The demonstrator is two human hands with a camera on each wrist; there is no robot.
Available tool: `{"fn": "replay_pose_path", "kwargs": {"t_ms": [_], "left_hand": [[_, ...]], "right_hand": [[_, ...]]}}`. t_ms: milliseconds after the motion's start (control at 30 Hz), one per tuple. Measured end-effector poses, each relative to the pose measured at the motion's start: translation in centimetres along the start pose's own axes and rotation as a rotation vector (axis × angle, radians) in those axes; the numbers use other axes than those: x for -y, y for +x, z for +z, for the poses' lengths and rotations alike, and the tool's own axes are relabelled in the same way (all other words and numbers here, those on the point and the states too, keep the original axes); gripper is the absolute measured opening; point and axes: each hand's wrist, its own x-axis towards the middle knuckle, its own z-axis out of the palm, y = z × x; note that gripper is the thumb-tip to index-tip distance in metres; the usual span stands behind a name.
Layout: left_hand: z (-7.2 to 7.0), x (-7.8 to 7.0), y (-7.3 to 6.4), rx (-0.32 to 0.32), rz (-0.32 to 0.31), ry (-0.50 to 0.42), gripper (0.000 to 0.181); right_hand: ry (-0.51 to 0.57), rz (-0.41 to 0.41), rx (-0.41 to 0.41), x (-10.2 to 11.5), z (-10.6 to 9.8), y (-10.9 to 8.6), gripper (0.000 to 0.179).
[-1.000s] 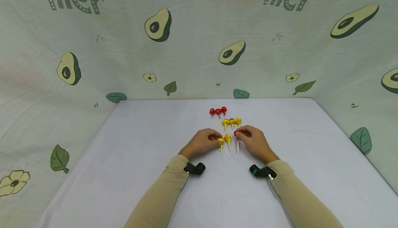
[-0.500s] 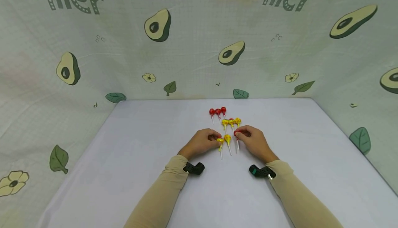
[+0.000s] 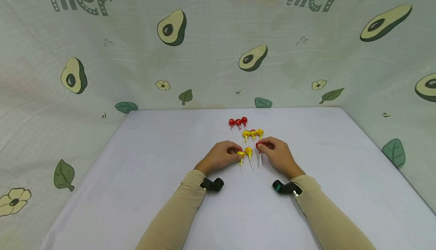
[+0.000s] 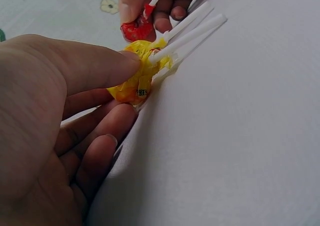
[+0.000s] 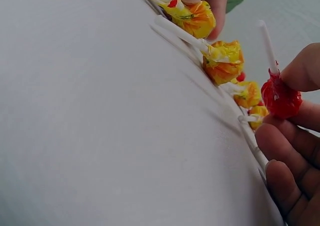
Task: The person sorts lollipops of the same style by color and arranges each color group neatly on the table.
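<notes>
My left hand (image 3: 223,156) pinches the yellow-wrapped lollipop (image 4: 131,83) at its candy head, the thumb lying across the wrapper. The white stick points toward me in the head view. Between thumb and fingers of my right hand (image 3: 279,157) is a red-wrapped lollipop (image 5: 281,96), held just above the table with its stick angled up in the right wrist view. Between the two hands lies another yellow lollipop (image 3: 249,152), its stick also toward me. The fingertips of my left hand are partly hidden behind the yellow head in the head view.
Beyond the hands lies a row of three yellow lollipops (image 3: 253,133), with a bit of red showing behind the middle one. Farther back and left is a row of three red lollipops (image 3: 238,122). A white table (image 3: 163,140) meets an avocado-print cloth (image 3: 211,72) behind and at the sides.
</notes>
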Motion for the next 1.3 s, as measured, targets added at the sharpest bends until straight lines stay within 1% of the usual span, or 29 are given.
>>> {"fn": "replay_pose_path", "kwargs": {"t_ms": [167, 300, 400, 500, 667, 833, 967, 1133, 1300], "left_hand": [[0.0, 0.1, 0.0, -0.005, -0.011, 0.01, 0.024], [0.0, -0.1, -0.1, -0.004, -0.008, -0.002, 0.024], [0.0, 0.0, -0.1, -0.008, -0.007, -0.001, 0.023], [-0.1, 0.0, -0.2, -0.012, -0.01, 0.009, 0.023], [-0.2, -0.2, -0.2, -0.007, -0.011, 0.001, 0.023], [0.1, -0.3, -0.2, -0.004, -0.007, 0.0, 0.024], [0.2, -0.1, -0.1, -0.005, 0.002, 0.003, 0.024], [0.1, 0.0, 0.0, -0.012, 0.015, 0.001, 0.024], [-0.1, 0.1, -0.2, -0.004, 0.016, 0.004, 0.025]], "right_hand": [[0.011, 0.004, -0.004, 0.3, -0.2, 0.3, 0.027], [0.039, 0.029, -0.009, 0.4, -0.5, 0.6, 0.027], [0.069, 0.045, -0.006, 0.5, -0.5, 1.0, 0.028], [0.079, 0.045, -0.006, 0.9, -0.6, 1.6, 0.03], [0.067, 0.037, -0.024, 1.2, -0.9, 2.6, 0.03], [0.05, 0.059, -0.029, 1.3, -1.3, 3.6, 0.031], [0.039, 0.067, -0.019, 1.5, -1.6, 4.4, 0.034], [0.029, 0.056, -0.006, 1.8, -1.9, 5.6, 0.036], [0.009, 0.045, 0.03, 2.1, -2.0, 7.1, 0.038]]}}
